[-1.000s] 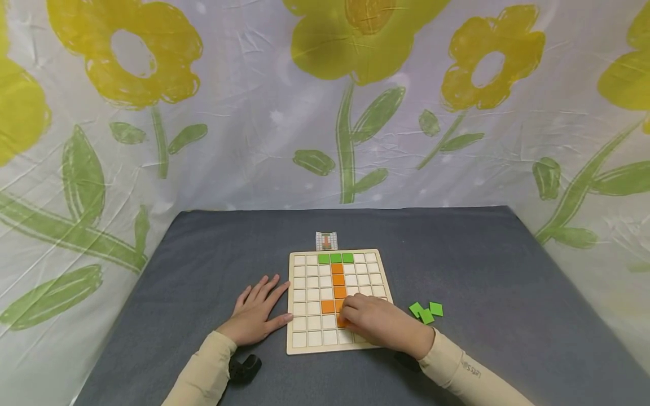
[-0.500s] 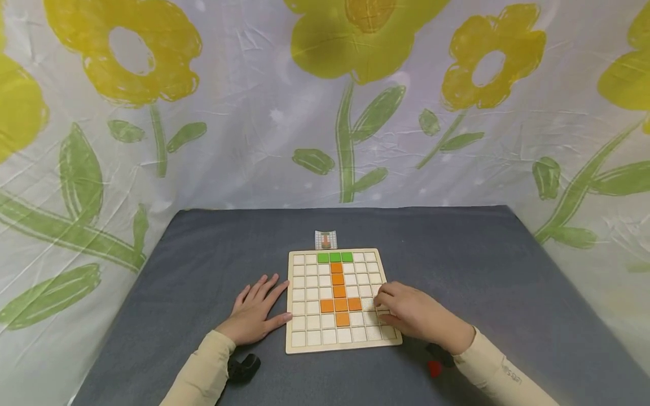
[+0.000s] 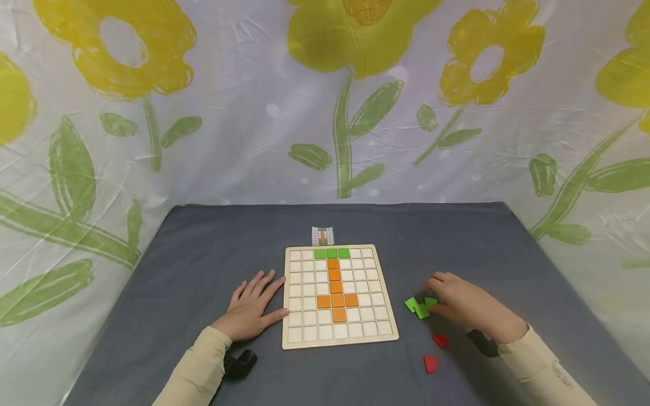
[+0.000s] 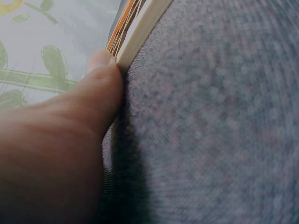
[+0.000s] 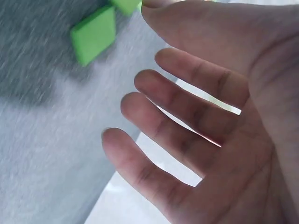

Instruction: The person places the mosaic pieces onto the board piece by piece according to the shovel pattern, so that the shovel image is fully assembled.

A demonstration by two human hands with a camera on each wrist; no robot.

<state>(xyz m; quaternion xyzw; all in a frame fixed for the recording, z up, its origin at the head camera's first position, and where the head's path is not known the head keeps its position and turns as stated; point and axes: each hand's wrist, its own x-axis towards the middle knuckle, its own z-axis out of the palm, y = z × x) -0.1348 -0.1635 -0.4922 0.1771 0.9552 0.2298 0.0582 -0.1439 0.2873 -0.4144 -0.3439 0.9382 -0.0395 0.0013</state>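
Observation:
A wooden grid board (image 3: pixel 340 341) lies on the dark cloth. Three green tiles (image 3: pixel 332 253) fill part of its top row, and several orange tiles (image 3: pixel 337 300) make a cross shape below them. My left hand (image 3: pixel 247 313) rests flat on the cloth, with its fingers touching the board's left edge; the left wrist view shows the thumb (image 4: pixel 105 84) against that edge. To the right of the board, my right hand (image 3: pixel 469 304) hovers by a small cluster of loose green tiles (image 3: pixel 422 311). In the right wrist view its fingers (image 5: pixel 154 126) are loosely spread, apart from a green tile (image 5: pixel 95 36).
Behind the board lies a small printed card (image 3: pixel 323 235) showing a grid pattern. Two red pieces, one nearer (image 3: pixel 430 363) and one farther (image 3: pixel 440 340), lie in front of the green cluster. A flowered curtain (image 3: pixel 254 141) hangs behind the table.
My right hand has left an orange tile on the board, right of the orange column, and moved right to the loose green tiles. Two red pieces are now uncovered. The left hand stays put.

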